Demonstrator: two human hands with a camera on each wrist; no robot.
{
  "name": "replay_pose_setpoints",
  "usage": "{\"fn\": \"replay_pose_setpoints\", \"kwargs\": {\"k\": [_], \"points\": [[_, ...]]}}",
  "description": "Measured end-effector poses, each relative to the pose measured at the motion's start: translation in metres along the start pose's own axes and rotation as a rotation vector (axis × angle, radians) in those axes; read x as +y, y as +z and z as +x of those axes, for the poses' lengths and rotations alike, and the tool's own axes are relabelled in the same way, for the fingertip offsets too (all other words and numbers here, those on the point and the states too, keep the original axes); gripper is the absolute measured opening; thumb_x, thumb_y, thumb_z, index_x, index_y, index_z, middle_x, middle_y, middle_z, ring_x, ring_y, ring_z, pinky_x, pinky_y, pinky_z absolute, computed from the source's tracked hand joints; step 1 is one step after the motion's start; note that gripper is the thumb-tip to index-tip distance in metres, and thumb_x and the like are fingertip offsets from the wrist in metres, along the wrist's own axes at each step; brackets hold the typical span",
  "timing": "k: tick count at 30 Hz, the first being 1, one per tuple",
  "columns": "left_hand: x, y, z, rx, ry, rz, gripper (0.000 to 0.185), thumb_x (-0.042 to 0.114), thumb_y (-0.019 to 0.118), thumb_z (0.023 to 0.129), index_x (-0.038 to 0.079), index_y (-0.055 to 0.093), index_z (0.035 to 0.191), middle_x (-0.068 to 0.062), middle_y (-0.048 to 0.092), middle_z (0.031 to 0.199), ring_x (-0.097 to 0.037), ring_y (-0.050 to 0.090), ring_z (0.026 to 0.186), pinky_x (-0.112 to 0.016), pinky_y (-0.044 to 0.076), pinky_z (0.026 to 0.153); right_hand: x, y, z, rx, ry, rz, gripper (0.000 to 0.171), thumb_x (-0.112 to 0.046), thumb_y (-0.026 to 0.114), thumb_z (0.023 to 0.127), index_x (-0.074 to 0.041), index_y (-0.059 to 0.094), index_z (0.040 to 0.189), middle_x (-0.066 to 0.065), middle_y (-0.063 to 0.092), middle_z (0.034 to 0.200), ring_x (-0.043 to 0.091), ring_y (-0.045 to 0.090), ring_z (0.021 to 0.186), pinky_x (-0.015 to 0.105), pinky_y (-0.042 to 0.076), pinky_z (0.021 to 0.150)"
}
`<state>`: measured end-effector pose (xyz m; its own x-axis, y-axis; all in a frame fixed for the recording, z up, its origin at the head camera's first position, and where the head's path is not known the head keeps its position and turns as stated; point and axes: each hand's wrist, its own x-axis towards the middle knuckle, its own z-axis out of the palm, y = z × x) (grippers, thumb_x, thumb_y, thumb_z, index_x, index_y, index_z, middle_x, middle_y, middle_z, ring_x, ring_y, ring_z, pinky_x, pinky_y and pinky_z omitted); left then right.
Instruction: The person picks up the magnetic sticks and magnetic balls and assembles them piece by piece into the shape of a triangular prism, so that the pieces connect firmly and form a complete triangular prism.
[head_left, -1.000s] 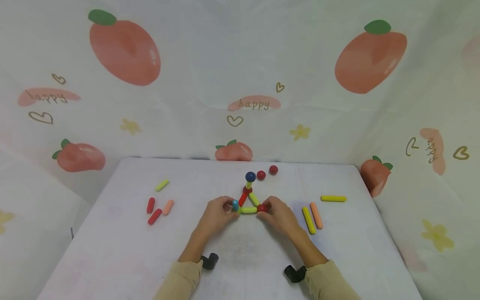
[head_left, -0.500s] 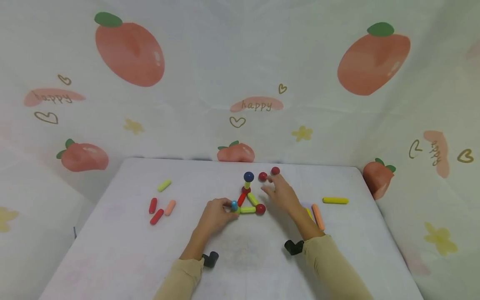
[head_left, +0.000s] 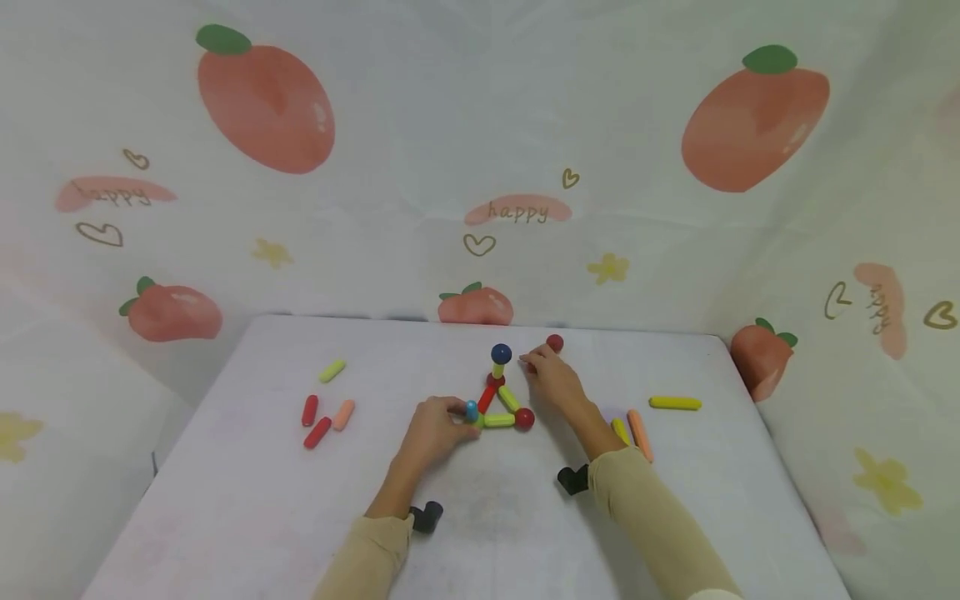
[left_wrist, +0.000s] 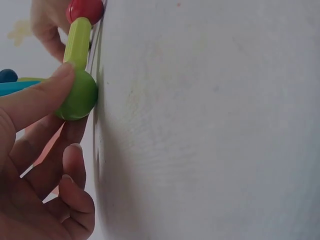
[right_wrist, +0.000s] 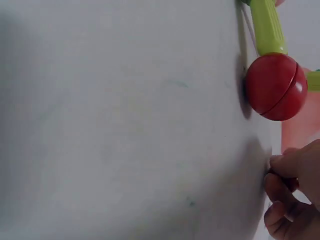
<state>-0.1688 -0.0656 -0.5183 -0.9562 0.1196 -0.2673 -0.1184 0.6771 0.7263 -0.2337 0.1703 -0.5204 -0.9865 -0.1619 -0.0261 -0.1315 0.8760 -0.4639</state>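
Note:
A small structure of sticks and balls lies on the white table (head_left: 247,500): a triangle of sticks with a red ball (head_left: 524,418) (right_wrist: 275,86) at its right corner. A short stick at its top carries a dark blue ball (head_left: 501,354). My left hand (head_left: 461,412) grips the triangle's left corner, thumb pressed on the green ball (left_wrist: 75,95), with a blue piece (head_left: 471,409) beside it. My right hand (head_left: 531,362) is farther back, right of the dark blue ball. Its fingertips (right_wrist: 287,165) pinch a loose red ball, mostly hidden by them.
A second loose red ball (head_left: 554,342) lies just behind my right hand. Several loose sticks lie to the left, among them a yellow-green stick (head_left: 332,370) and a red stick (head_left: 318,432). To the right are a yellow stick (head_left: 675,403) and an orange stick (head_left: 640,433). Printed fabric hangs behind the table.
My right hand let go of the triangle's right red ball and moved back to the loose red ball by the dark blue ball. My left hand stayed on the left corner.

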Motion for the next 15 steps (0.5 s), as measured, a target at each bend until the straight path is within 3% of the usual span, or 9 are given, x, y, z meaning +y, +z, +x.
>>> {"fn": "replay_pose_setpoints", "kwargs": {"k": [7, 11, 15], "points": [[0.004, -0.002, -0.002, 0.004, -0.017, 0.0, 0.044, 0.024, 0.089, 0.077, 0.011, 0.075, 0.116, -0.002, 0.075, 0.109, -0.018, 0.062, 0.092, -0.041, 0.056, 0.093, 0.005, -0.008, -0.017, -0.025, 0.032, 0.076, 0.04, -0.016, 0.069, 0.097, -0.007, 0.063, 0.135, 0.012, 0.065, 0.126, 0.027, 0.061, 0.113, 0.044, 0.053, 0.105], [0.003, -0.001, -0.001, -0.003, -0.013, -0.002, 0.045, 0.025, 0.09, 0.077, 0.012, 0.074, 0.116, -0.001, 0.075, 0.108, -0.018, 0.062, 0.09, -0.04, 0.056, 0.091, 0.006, -0.016, -0.034, 0.05, 0.01, 0.168, 0.036, -0.017, 0.073, 0.094, -0.008, 0.067, 0.128, 0.013, 0.065, 0.125, 0.026, 0.06, 0.107, 0.043, 0.056, 0.098], [0.002, -0.002, -0.001, -0.005, -0.015, -0.001, 0.046, 0.026, 0.089, 0.077, 0.013, 0.074, 0.118, 0.0, 0.074, 0.108, -0.018, 0.06, 0.089, -0.037, 0.056, 0.087, 0.0, -0.019, -0.053, 0.097, -0.018, 0.29, 0.034, -0.017, 0.076, 0.093, -0.012, 0.069, 0.126, 0.01, 0.061, 0.119, 0.023, 0.057, 0.098, 0.031, 0.055, 0.085]]}}
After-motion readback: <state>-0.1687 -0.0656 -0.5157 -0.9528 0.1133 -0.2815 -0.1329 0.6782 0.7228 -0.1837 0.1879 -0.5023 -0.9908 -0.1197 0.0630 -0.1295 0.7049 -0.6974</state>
